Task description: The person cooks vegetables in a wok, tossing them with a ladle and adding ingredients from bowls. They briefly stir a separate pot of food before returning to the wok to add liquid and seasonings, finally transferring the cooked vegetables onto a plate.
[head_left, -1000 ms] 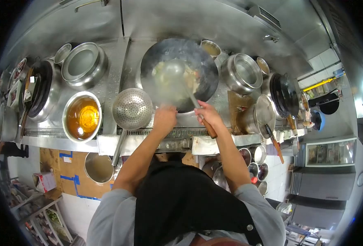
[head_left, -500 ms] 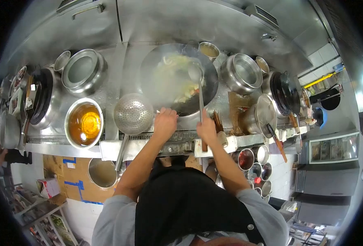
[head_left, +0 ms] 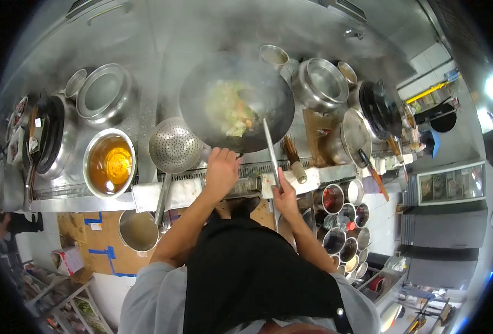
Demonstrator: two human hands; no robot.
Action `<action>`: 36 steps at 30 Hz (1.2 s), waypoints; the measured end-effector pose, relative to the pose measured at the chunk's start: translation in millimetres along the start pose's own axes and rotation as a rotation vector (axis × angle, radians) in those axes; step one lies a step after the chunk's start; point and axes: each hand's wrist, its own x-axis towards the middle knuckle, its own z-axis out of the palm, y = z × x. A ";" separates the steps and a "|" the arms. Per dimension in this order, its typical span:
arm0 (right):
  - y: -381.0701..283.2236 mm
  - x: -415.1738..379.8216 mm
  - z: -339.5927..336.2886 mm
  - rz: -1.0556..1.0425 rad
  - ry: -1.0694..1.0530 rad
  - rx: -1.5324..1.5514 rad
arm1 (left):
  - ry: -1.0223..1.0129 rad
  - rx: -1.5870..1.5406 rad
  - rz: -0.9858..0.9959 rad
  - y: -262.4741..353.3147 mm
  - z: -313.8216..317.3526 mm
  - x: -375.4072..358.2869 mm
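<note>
A dark wok (head_left: 277,119) sits on the range in front of me, with steam rising from it. In it lies a pale green and yellow heap of food (head_left: 229,108) with some orange bits, blurred by the steam. My left hand (head_left: 223,171) is closed at the wok's near rim, a bit of white cloth showing beside it. My right hand (head_left: 284,196) is wrapped round the long handle of a ladle (head_left: 270,142). The handle slants up into the right side of the wok; steam obscures the ladle's bowl.
To the left are a perforated strainer (head_left: 175,146) and a bowl of amber oil (head_left: 110,164). A bamboo brush (head_left: 295,161) lies right of the wok, near a pot with a mesh strainer (head_left: 356,136). Metal pots (head_left: 320,83) stand behind. Several seasoning containers (head_left: 333,199) sit lower right.
The ladle's bowl, seen above the food before, has dropped into the steam, and my right hand has moved down and back. The food sits more to the left, and steam spreads wider.
</note>
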 end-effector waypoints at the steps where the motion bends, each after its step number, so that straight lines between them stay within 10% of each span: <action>1: 11.6 -7.9 -9.0 0.083 0.006 -0.036 | 0.004 -0.006 0.031 8.0 -4.8 -5.6; 7: 31.9 -34.7 -65.1 0.130 0.330 -0.238 | 0.010 -0.081 0.032 26.8 -22.5 -47.3; 17: 147.6 -69.8 -113.4 0.342 -0.015 -0.683 | 0.010 -0.010 0.022 104.8 -44.1 -131.0; 23: 57.0 -279.3 -158.9 0.100 0.048 -0.269 | -0.103 0.151 -0.031 122.0 -4.0 -206.2; 26: 70.8 -424.3 -201.4 0.646 -0.373 -0.101 | -0.096 0.236 -0.001 90.5 26.4 -240.0; 31: 93.6 -663.9 -255.4 1.351 0.108 0.004 | -0.070 0.442 -0.047 169.3 13.0 -223.4; 33: 85.1 -697.3 -289.7 1.316 0.413 -0.321 | -0.005 0.444 0.031 216.1 4.5 -234.6; 36: 146.7 -702.8 -364.1 1.237 0.869 0.005 | -0.060 0.271 0.181 263.0 21.2 -257.2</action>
